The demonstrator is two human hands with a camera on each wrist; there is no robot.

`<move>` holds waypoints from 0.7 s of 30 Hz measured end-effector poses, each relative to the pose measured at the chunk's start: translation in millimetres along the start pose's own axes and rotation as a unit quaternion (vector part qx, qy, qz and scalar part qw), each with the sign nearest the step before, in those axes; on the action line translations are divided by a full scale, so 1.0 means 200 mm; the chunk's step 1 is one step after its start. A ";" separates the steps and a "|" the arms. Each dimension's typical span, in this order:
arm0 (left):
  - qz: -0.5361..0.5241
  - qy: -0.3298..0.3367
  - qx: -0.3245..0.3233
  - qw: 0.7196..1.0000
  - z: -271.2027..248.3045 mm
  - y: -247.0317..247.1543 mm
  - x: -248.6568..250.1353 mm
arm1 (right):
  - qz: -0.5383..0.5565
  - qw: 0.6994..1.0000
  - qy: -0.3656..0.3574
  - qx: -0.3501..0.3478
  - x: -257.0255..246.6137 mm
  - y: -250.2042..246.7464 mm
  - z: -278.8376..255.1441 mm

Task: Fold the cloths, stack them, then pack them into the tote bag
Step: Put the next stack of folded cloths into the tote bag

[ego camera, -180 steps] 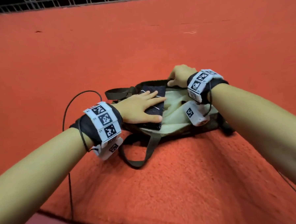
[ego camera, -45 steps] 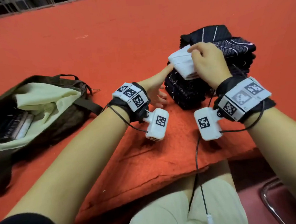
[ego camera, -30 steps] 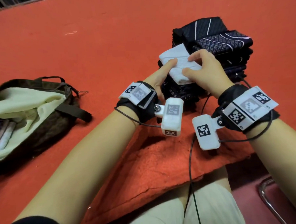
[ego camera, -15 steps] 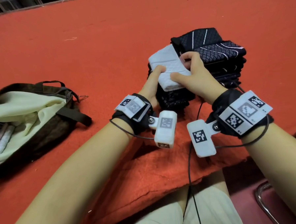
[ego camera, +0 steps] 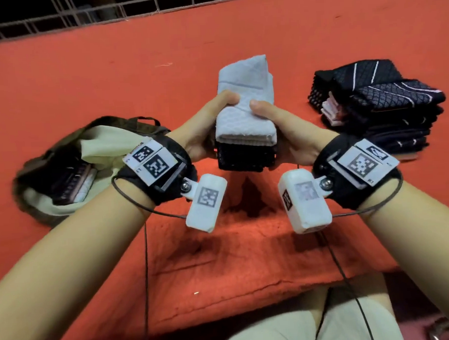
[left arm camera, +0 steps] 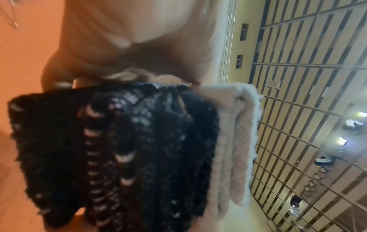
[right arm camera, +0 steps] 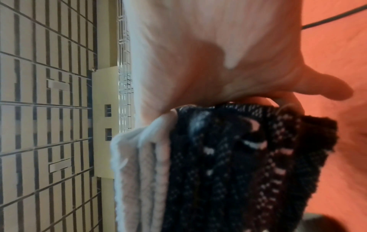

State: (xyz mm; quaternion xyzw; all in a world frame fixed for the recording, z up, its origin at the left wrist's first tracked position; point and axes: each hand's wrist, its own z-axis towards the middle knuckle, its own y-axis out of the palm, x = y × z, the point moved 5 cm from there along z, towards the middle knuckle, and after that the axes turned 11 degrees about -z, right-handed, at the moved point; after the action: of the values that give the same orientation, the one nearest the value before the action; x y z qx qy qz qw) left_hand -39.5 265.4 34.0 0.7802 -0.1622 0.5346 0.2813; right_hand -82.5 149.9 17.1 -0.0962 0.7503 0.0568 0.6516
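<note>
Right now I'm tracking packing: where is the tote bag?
In the head view, the tote bag lies open on the red blanket, beside the left hand.

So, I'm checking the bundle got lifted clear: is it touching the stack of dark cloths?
Apart. The head view shows red surface between the bundle and the stack of dark cloths.

Now lifted clear of the red surface: a small bundle of folded cloths (ego camera: 245,132), white on top, dark beneath, gripped from both sides by left hand (ego camera: 203,129) and right hand (ego camera: 286,132). No longer atop the dark stack (ego camera: 378,104), now apart at three o'clock. Tote bag (ego camera: 87,161) closer, at nine o'clock.
</note>
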 end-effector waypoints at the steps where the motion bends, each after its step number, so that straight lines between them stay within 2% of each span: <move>1: -0.009 0.000 -0.003 1.000 -0.03 -0.03 0.00 | 0.011 1.000 -0.005 -0.009 0.00 0.05 0.01; 4: -0.039 -0.004 0.001 0.999 -0.10 -0.12 0.02 | 0.045 0.997 -0.025 -0.049 -0.02 0.20 0.07; 7: -0.048 -0.008 0.009 0.999 -0.18 -0.23 0.06 | 0.078 0.995 -0.033 -0.052 -0.05 0.32 0.16; 13: 0.000 0.024 0.100 0.995 -0.35 -0.57 0.17 | 0.123 0.988 -0.063 -0.069 -0.16 0.62 0.35; 17: -0.016 0.026 0.114 0.993 -0.48 -0.76 0.18 | 0.115 0.986 -0.048 -0.108 -0.19 0.84 0.44; 19: 0.011 0.026 0.119 0.992 -0.53 -0.82 0.21 | 0.139 0.983 -0.046 -0.111 -0.19 0.92 0.48; 21: 0.063 0.029 0.156 0.985 -0.59 -0.91 0.26 | 0.173 0.979 -0.037 -0.104 -0.21 0.96 0.53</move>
State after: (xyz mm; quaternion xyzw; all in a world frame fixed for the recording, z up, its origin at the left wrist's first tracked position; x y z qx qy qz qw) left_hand -8.0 483.6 65.8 0.7866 -0.1177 0.5928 0.1266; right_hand -17.4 363.2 35.2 -0.0303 0.7206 0.2502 0.6459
